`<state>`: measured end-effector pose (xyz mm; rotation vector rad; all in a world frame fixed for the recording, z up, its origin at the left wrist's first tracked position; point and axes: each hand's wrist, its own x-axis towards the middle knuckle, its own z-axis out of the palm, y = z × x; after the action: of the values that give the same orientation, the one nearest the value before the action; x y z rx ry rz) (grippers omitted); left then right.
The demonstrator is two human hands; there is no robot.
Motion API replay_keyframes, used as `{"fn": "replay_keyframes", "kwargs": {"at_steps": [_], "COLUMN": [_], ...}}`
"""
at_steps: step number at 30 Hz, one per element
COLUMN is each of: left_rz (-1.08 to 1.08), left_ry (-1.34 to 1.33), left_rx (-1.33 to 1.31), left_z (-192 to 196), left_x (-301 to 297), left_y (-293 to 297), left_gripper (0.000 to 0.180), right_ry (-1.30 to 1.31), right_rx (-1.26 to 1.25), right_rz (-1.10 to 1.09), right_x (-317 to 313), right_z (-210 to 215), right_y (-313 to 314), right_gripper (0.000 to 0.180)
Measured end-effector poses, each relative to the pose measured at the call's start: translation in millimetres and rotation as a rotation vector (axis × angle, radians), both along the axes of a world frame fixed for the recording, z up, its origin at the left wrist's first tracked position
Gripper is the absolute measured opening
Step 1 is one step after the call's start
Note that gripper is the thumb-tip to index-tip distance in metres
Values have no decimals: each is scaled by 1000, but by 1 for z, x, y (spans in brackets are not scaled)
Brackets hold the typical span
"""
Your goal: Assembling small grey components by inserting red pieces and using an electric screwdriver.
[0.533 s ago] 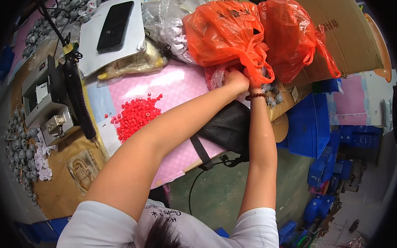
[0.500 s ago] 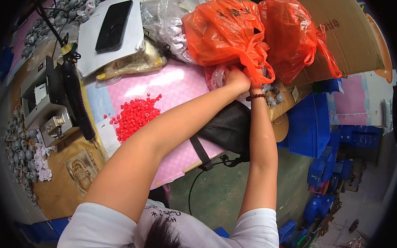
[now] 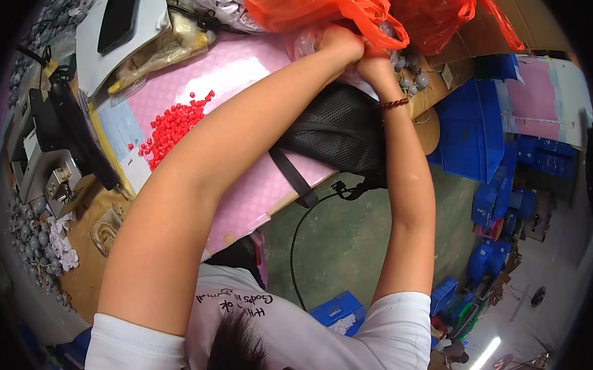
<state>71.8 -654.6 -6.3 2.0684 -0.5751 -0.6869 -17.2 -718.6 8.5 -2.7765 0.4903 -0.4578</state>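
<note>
Both my arms reach to the far side of the pink-covered table [image 3: 238, 62]. My left hand [image 3: 340, 45] is closed on a clear plastic bag [image 3: 303, 42], its fingertips partly hidden. Beside it, my right hand [image 3: 375, 64], with a beaded bracelet at the wrist, has its fingers hidden under the hanging handles of an orange-red plastic bag [image 3: 315, 5]. A second red bag [image 3: 434, 13] is just to the right. Under my wrists lies a black mesh bag [image 3: 340, 127] with a strap. Small red beads [image 3: 175, 127] form a pile left of my left forearm.
A black phone [image 3: 118, 21] rests on a white board [image 3: 147, 33] at the far left. A small machine [image 3: 51, 166] stands at the left, near grey round pieces [image 3: 37, 229]. A cardboard box [image 3: 534, 22] is at the far right, with blue bins [image 3: 469, 134] below.
The view has shifted, so the table and bags sit higher and the blue bin near my shirt shows more. My hands stay together by the bags; the right hand has come slightly lower from under the handles.
</note>
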Motion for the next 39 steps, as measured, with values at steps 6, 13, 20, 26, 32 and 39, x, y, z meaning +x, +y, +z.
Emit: {"fn": "replay_keyframes", "kwargs": {"at_steps": [6, 13, 20, 26, 32, 39], "left_rz": [-30, 305, 603, 748, 729, 506], "left_ry": [200, 355, 172, 59, 235, 398], "left_rx": [0, -267, -605, -748, -676, -393], "left_z": [37, 18, 7, -11, -6, 6], "left_x": [-26, -23, -38, -30, -20, -10], "left_y": [30, 24, 4, -8, -11, 1], "left_gripper": [33, 68, 40, 36, 49, 50], "right_ry": [-73, 74, -45, -260, 6, -53], "right_rx": [-159, -327, 116, 432, 141, 801], "right_rz": [-278, -124, -42, -63, -43, 124], "right_x": [-19, 5, 12, 12, 17, 33], "right_z": [27, -6, -46, -72, -76, -107], "right_y": [-9, -33, -61, -52, -71, -82], "right_gripper": [21, 20, 37, 40, 42, 43]}}
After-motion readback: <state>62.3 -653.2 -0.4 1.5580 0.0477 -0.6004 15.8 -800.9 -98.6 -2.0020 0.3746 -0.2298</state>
